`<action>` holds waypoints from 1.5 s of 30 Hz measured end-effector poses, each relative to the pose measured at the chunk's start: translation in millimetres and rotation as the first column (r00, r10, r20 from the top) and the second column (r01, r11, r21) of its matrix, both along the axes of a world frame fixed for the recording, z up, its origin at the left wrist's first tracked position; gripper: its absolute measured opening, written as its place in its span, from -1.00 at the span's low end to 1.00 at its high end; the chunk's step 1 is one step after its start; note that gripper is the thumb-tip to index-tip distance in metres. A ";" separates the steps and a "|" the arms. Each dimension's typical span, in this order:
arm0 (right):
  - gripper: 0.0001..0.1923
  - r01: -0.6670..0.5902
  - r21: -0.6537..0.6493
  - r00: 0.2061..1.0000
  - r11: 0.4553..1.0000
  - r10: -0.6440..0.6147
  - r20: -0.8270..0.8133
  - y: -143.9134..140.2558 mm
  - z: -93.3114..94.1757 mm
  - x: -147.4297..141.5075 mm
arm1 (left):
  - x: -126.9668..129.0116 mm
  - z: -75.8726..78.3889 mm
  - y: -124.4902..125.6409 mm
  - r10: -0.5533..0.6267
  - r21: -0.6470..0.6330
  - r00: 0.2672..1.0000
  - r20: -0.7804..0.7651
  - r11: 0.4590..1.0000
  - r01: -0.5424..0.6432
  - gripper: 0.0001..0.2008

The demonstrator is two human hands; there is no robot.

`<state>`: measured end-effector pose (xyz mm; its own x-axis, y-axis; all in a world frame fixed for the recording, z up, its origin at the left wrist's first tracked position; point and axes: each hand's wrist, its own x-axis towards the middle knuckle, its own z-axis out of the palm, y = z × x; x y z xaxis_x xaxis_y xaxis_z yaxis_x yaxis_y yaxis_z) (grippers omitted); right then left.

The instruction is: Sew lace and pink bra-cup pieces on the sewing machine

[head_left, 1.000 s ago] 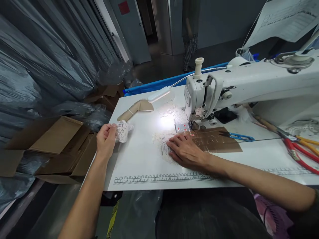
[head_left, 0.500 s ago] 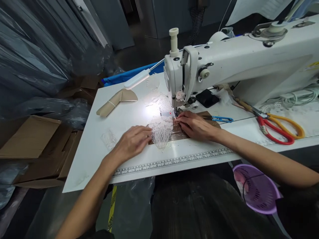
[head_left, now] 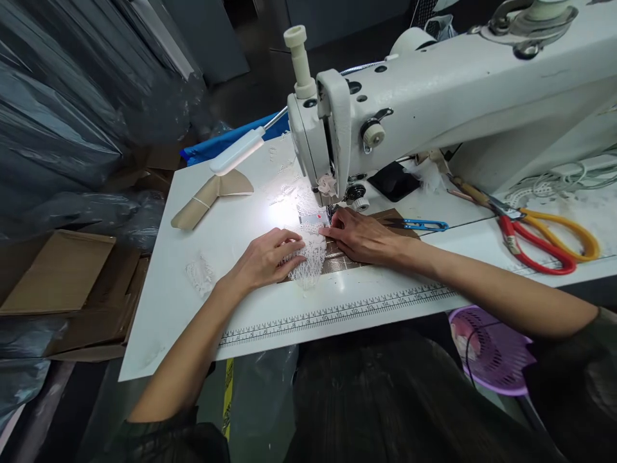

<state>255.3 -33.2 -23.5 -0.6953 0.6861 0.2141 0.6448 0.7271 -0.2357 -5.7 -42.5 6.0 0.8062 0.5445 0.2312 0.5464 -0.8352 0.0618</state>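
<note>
A piece of white lace (head_left: 311,260) was held flat on the white table (head_left: 250,302), just in front of the sewing machine (head_left: 434,96) needle. It was pressed down by the left hand (head_left: 267,257), fingers spread loosely over it. The brown sheet (head_left: 347,260) beside it was pinned by the right hand (head_left: 361,235), fingers together. A purple basket (head_left: 491,360) was seen below the table edge, its contents unclear; flattened cardboard boxes (head_left: 62,283) lay left.

The left hand (head_left: 264,260) is now pressing the white lace (head_left: 308,260), apparently flat, having left the small lace scrap (head_left: 200,276) on the table.
</note>
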 end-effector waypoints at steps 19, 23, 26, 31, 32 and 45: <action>-0.66 -0.090 -0.019 0.974 0.996 0.084 -0.212 -20.4 -4.0 16.6 | 10.5 -23.1 15.9 0.049 0.058 0.974 0.222 0.996 -0.064 -0.80; -0.66 -0.102 -0.017 0.968 0.995 0.095 -0.231 -19.1 -4.8 18.7 | 10.0 -24.1 16.3 0.051 0.072 0.973 0.224 0.995 -0.069 -0.74; -0.66 -0.089 -0.030 0.964 0.996 0.079 -0.253 -19.1 -6.1 18.7 | 9.2 -24.9 17.4 0.051 0.064 0.966 0.252 0.996 -0.069 -0.71; -0.65 -0.088 -0.047 0.954 0.995 0.071 -0.291 -18.7 -6.9 17.8 | 9.1 -23.4 15.3 0.105 0.120 0.951 0.292 0.982 -0.146 -0.80; -0.64 -0.085 -0.054 0.954 0.995 0.066 -0.293 -18.6 -6.9 17.7 | 10.6 -22.6 14.0 0.101 0.140 0.949 0.299 0.979 -0.148 -0.82; -0.69 -0.054 0.016 0.991 0.998 0.056 -0.122 -24.6 -1.9 16.5 | 43.3 -13.7 10.7 -0.060 0.063 0.977 -0.206 0.995 0.075 -0.55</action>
<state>271.8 -57.8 -25.3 -0.7000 0.6444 0.3079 0.5710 0.7639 -0.3008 37.6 -31.8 -7.7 0.8748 0.4752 0.0942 0.4834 -0.8690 -0.1053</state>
